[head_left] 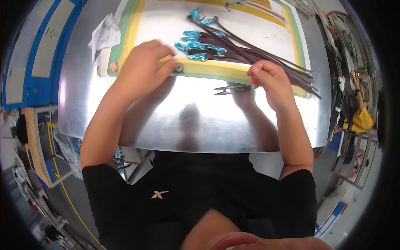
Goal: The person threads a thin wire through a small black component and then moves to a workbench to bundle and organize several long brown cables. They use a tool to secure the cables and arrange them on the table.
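Observation:
My left hand [146, 62] is over the left part of the board, its fingertips slightly blurred. Its thumb and fingers are apart with nothing seen between them. A small grey disc [179, 67] lies just right of the thumb. My right hand [271, 79] has its thumb and fingertips pinched at a long dark brown strap [233, 45], partly hidden behind the fingers. More brown straps [266, 56] lie fanned out across the board, with shiny blue wrapping [193, 46] around their left ends. Thread snips [231, 89] with a green part lie below the right hand, blades pointing left.
A white board [156, 25] edged in yellow and green rests on a shiny metal table [187, 125]. Crumpled white paper or cloth [104, 35] sits at its left. A blue cabinet [39, 71] stands far left. Another person in yellow [362, 121] is at the far right.

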### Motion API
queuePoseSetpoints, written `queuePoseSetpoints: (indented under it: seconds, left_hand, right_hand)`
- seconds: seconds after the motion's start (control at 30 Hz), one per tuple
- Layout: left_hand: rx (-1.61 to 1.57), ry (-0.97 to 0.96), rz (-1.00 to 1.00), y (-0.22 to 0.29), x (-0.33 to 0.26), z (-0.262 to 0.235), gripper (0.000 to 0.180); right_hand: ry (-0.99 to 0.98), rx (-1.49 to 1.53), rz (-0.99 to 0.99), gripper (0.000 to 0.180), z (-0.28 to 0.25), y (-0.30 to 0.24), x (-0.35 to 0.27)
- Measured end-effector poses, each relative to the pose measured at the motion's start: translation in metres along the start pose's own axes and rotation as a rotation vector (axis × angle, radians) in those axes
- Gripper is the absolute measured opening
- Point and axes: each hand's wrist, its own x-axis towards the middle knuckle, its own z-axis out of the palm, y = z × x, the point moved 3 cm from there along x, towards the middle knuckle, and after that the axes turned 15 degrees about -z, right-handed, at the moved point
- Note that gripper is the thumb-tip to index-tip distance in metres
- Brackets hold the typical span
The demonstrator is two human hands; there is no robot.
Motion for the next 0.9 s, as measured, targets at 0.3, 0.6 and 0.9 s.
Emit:
queuePoseSetpoints:
  seconds: [0.3, 0.6, 0.9]
  left_hand:
    - [0.251, 0.153, 0.103, 0.062, 0.176, 0.116, 0.048]
    - [-0.343, -0.100, -0.122, 0.070, 0.145, 0.086, 0.024]
    - [-0.018, 0.068, 0.335, 0.073, 0.126, 0.109, 0.015]
  right_hand:
    - [-0.016, 0.005, -0.014, 0.014, -0.014, -0.002, -0.006]
    - [-0.041, -0.041, 0.006, 0.012, -0.031, 0.001, 0.028]
    - [0.154, 0.467, 0.158, 0.021, -0.014, 0.032, 0.166]
